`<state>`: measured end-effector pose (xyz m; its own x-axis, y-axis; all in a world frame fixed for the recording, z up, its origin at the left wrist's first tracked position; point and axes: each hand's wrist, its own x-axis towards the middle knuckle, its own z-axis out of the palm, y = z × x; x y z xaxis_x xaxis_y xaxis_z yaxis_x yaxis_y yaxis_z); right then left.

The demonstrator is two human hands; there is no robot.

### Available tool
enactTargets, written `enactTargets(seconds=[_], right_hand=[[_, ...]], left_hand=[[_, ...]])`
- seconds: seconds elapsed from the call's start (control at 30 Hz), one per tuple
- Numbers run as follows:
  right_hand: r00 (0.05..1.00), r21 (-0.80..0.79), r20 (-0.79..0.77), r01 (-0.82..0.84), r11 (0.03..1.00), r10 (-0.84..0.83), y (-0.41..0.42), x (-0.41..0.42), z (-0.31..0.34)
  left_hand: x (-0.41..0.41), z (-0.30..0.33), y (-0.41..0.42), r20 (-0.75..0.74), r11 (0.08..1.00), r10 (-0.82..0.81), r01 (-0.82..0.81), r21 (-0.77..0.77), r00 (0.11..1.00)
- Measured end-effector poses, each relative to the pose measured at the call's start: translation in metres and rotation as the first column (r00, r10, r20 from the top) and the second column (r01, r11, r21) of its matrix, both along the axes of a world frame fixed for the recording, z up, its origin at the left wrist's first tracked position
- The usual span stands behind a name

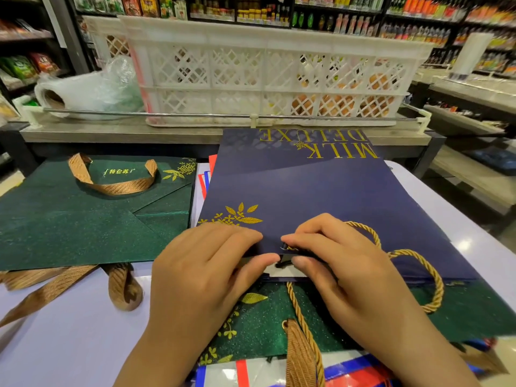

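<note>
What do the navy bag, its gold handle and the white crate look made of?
The navy bag looks like smooth matte card: flat, crisply creased, gold print. Its gold handle is twisted cord, glossy, probably synthetic. The white crate seems moulded plastic lattice.

**Gold Lettering on Two Gift Bags**

The navy paper bag (293, 185) carries "MILK DELUXE" in gold capitals near its far end, upside down from the wearer's side. The green paper bag (69, 219) on the left bears small gold Chinese characters, "特仑苏", beside its ribbon handle (111, 188). Labels on the shelf goods (251, 12) behind are too blurred to read.
</note>
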<state>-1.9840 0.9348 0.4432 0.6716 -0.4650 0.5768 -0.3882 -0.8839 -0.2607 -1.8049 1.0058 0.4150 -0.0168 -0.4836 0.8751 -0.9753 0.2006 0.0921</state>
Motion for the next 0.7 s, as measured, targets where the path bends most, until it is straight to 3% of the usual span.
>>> enactTargets(seconds=[0.13, 0.33, 0.7], right_hand=[[0.998, -0.031, 0.039, 0.059, 0.998, -0.058, 0.001, 0.008, 0.003], [0.994, -0.079, 0.023, 0.11, 0.991, -0.109, 0.005, 0.021, 0.002], [0.997, -0.039, -0.006, 0.082, 0.996, -0.082, 0.01, 0.026, -0.001]], left_hand=[[-0.001, 0.002, 0.001, 0.05, 0.999, -0.007, 0.009, -0.041, 0.999], [0.0, 0.003, 0.0, 0.079, 0.996, 0.084, -0.086, 0.024, 0.993], [-0.002, 0.003, -0.002, -0.022, 0.999, 0.01, -0.008, 0.054, 1.0]])
